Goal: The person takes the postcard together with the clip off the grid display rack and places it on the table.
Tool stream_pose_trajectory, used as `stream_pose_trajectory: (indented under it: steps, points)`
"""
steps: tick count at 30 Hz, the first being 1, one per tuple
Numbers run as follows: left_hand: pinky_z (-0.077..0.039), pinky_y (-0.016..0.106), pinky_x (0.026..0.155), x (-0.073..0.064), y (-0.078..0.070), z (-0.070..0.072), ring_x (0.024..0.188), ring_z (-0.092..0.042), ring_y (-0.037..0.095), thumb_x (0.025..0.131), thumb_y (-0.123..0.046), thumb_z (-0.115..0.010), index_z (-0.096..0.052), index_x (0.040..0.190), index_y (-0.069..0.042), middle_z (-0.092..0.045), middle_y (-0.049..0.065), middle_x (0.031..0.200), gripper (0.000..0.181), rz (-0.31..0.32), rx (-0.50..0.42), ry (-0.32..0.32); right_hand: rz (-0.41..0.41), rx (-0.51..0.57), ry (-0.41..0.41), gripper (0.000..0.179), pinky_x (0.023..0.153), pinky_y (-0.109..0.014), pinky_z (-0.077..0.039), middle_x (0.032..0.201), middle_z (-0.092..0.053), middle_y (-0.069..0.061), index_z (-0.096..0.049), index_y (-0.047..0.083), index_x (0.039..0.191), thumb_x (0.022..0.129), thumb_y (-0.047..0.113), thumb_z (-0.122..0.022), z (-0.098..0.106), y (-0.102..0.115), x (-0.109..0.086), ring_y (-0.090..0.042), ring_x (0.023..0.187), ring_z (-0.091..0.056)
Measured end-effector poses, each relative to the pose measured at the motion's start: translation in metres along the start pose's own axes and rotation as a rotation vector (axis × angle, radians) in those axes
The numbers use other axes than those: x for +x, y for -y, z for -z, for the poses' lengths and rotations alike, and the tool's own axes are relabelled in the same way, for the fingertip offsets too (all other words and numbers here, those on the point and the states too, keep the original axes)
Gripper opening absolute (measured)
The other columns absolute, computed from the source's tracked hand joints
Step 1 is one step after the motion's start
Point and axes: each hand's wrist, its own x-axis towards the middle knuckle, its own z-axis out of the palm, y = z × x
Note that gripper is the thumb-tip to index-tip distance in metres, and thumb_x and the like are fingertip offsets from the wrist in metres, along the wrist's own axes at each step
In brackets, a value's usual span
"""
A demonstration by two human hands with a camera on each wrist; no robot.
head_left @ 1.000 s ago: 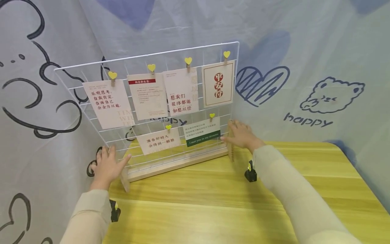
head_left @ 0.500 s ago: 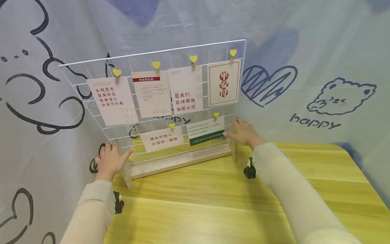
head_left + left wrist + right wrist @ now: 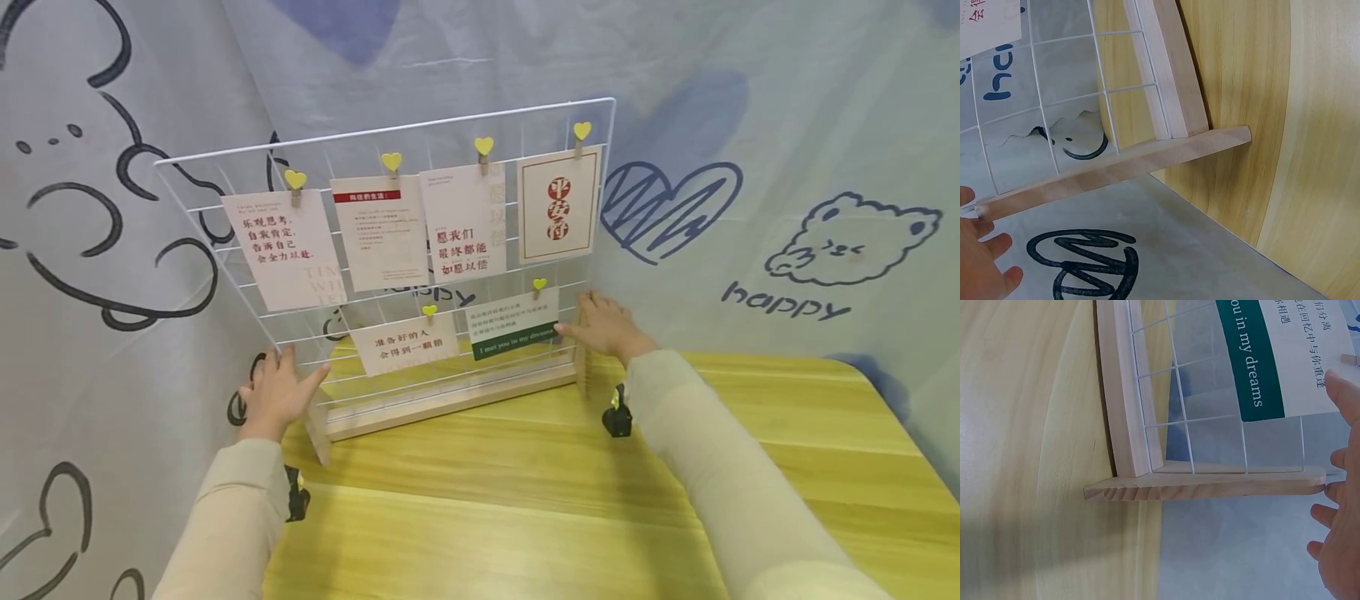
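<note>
- Flanking white rectangular wire grid [image 3: 390, 130]: L hand [image 3: 276, 396] ~8 o'clock, R hand [image 3: 606, 325] ~4, prob to steady it.
- Both spread wide.
- Pale wooden base [image 3: 453, 404] prob keeps it upright.

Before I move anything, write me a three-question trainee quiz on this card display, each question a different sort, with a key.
1. Multiple choice. How many cards hang in the lower row on the wire grid?
a) one
b) two
c) four

2. True or false. Of the person's two hands, the right hand is nearer than the left hand to the card with the green band.

3. Fill the gap. Each card hangs from a clip topped with a yellow ____.

Key: 1. b; 2. true; 3. heart.
</note>
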Motion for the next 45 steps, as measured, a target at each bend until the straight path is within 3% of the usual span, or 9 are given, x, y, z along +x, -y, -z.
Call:
stream_pose_trajectory:
  steps: [4, 11, 19, 25, 36, 45]
  points:
    - [-0.01, 0.068, 0.08, 0.001, -0.002, 0.001, 0.117, -0.008, 0.052, 0.08, -0.066, -0.026, -0.01, 0.135, 0.004, -0.005, 0.035, 0.133, 0.091, -0.001, -0.008, 0.002, 0.007, 0.008, 0.003, 0.089, 0.095, -0.059, -0.002, 0.137, -0.006, -0.028, -0.011, -0.002, 0.136, 0.08, 0.064, -0.032, 0.002, 0.0, 0.0, -0.047, 0.122, -0.006]
    - [-0.009, 0.068, 0.081, 0.002, -0.003, 0.0, 0.117, -0.007, 0.053, 0.08, -0.066, -0.026, -0.01, 0.135, 0.003, -0.005, 0.035, 0.133, 0.09, 0.001, -0.024, 0.002, -0.013, -0.023, 0.011, 0.078, 0.096, -0.057, -0.003, 0.138, -0.006, -0.026, -0.011, -0.002, 0.136, 0.086, 0.053, -0.035, 0.003, -0.001, 0.001, -0.045, 0.123, -0.006]
    - [-0.009, 0.069, 0.081, 0.004, -0.003, 0.002, 0.117, -0.01, 0.053, 0.082, -0.063, -0.028, -0.011, 0.135, 0.005, -0.008, 0.035, 0.133, 0.087, -0.015, -0.035, -0.022, -0.006, -0.025, -0.016, 0.078, 0.095, -0.059, -0.006, 0.138, -0.004, -0.026, -0.013, -0.002, 0.136, 0.085, 0.053, -0.036, 0.002, -0.001, 0.005, -0.046, 0.122, -0.009]
    - [-0.006, 0.069, 0.084, 0.004, -0.001, 0.003, 0.118, -0.009, 0.051, 0.084, -0.059, -0.029, -0.003, 0.135, 0.005, -0.004, 0.035, 0.134, 0.086, -0.024, -0.065, 0.011, 0.008, -0.037, -0.038, 0.075, 0.095, -0.059, -0.01, 0.138, -0.009, -0.027, -0.016, -0.003, 0.135, 0.087, 0.051, -0.035, 0.0, -0.003, 0.008, -0.046, 0.121, -0.013]
    - [-0.01, 0.061, 0.093, 0.002, 0.005, -0.002, 0.118, -0.006, 0.051, 0.086, -0.053, -0.034, 0.002, 0.134, 0.005, 0.003, 0.034, 0.134, 0.084, -0.02, -0.193, 0.039, 0.009, 0.06, -0.087, 0.074, 0.094, -0.061, -0.007, 0.138, -0.007, -0.025, -0.016, -0.005, 0.134, 0.087, 0.047, -0.038, -0.014, -0.006, 0.01, -0.041, 0.124, -0.009]
    - [-0.011, 0.059, 0.094, 0.001, 0.001, -0.003, 0.119, -0.008, 0.051, 0.087, -0.05, -0.035, -0.001, 0.134, 0.005, 0.001, 0.033, 0.135, 0.08, 0.001, -0.194, 0.004, 0.01, 0.118, -0.118, 0.072, 0.094, -0.061, -0.007, 0.138, -0.007, -0.025, -0.015, -0.006, 0.134, 0.088, 0.043, -0.039, -0.02, -0.005, 0.007, -0.041, 0.124, -0.01]
